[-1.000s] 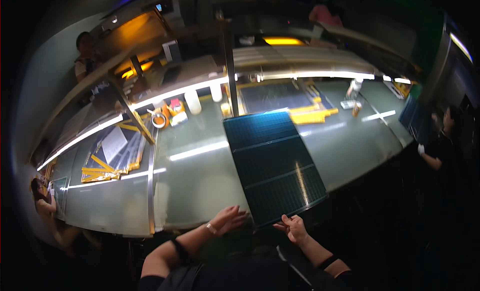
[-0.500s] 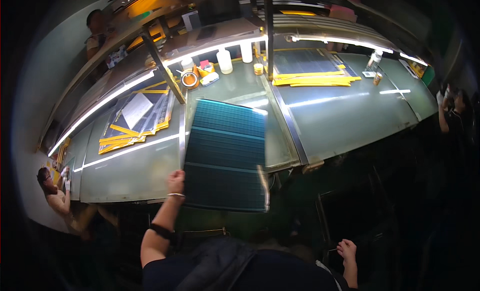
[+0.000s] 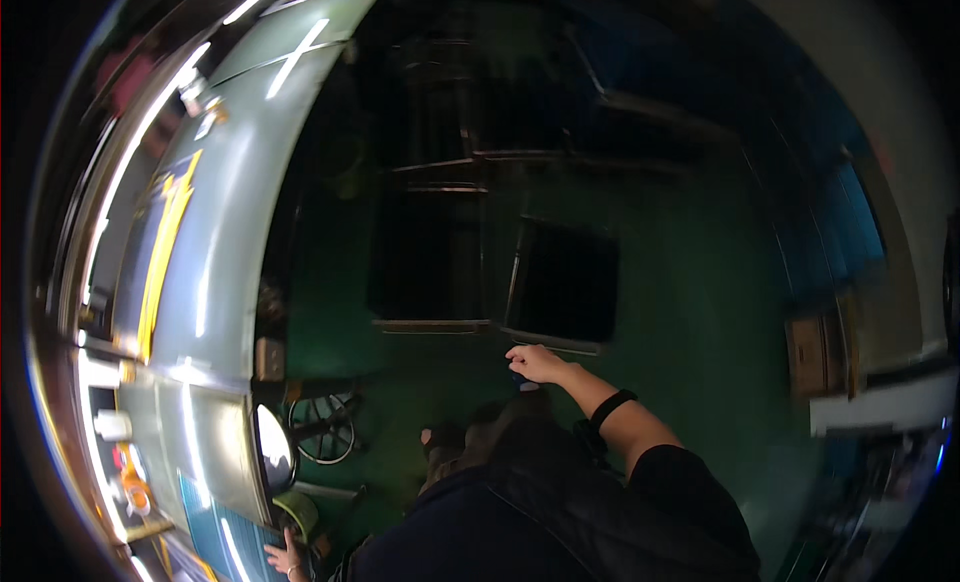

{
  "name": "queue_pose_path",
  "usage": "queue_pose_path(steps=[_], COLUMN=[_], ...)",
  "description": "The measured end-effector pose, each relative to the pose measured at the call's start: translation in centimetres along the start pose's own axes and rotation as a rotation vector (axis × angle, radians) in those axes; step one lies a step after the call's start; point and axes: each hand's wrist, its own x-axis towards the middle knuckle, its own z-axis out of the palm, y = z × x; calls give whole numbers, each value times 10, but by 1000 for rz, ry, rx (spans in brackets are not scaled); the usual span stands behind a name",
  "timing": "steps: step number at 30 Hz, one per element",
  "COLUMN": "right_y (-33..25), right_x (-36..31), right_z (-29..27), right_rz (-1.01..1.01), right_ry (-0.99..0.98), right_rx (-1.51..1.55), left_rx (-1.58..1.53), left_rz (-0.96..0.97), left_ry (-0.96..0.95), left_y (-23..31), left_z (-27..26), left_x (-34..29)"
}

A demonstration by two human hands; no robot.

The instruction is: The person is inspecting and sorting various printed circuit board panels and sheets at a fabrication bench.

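Note:
At the lower left, my left hand (image 3: 285, 556) is at the edge of a teal ribbed panel (image 3: 222, 530), which lies on the bench. Its fingers are spread, and whether they touch the panel is unclear. My right hand (image 3: 535, 364) hangs over the floor in the middle, loosely curled with fingertips apart and nothing seen in it. Just beyond it is a dark rectangular panel or frame (image 3: 565, 282) with a pale near edge. A second dark rectangular shape (image 3: 430, 262) is to its left; both are too dark to make out well.
A long glass-topped bench (image 3: 228, 222) runs along the left, with yellow-edged sheets (image 3: 165, 252) on it. Below its edge are a wheeled stool base (image 3: 322, 429) and a round bright-topped seat (image 3: 273, 447). A brown box (image 3: 812, 357) stands at the right, beside a white ledge (image 3: 880, 407).
My view has swung right, so the bench now runs along the left. The teal panel, held up in my left hand before, now lies on the bench, and that hand has spread its fingers.

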Motion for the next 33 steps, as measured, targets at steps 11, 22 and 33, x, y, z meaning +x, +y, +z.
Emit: queue_pose_path(steps=[11,22,33], right_y=[294,413,458], right_x=[13,128,152], right_z=[-81,-95,-118], right_rz=[652,1105,1093], right_ry=[376,442,295], right_rx=[140,0,-140], left_rx=[-877,-260,-332], left_rz=[361,24,-16], left_ry=[-936,-1177,-1155], left_y=[126,284,271], left_z=[-117,-234,-233], left_x=[18,-160,-185])
